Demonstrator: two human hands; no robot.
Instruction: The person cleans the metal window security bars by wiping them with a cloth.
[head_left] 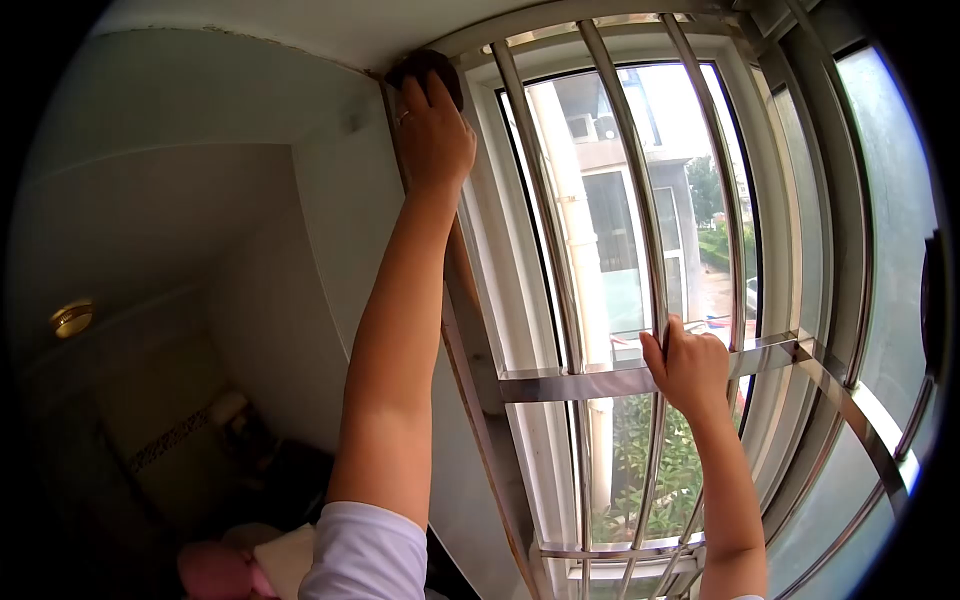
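Observation:
My left hand (436, 145) is raised high on a stretched arm, pressing a dark cloth or sponge (424, 62) into the upper corner beside the window frame. Its fingers lie over the dark piece, and a ring shows on one finger. Lower and to the right, my right hand (692, 368) is closed around an upright metal bar (648, 215) of the window grille, just where it meets the flat crossbar (590, 385). The thumb points up along the bar.
Behind the grille is a white-framed window (545, 300), with a building and greenery outside. The grille turns a corner at the right (860, 400). At lower left is a dim room with a ceiling lamp (72, 318) and a pink item (215, 570).

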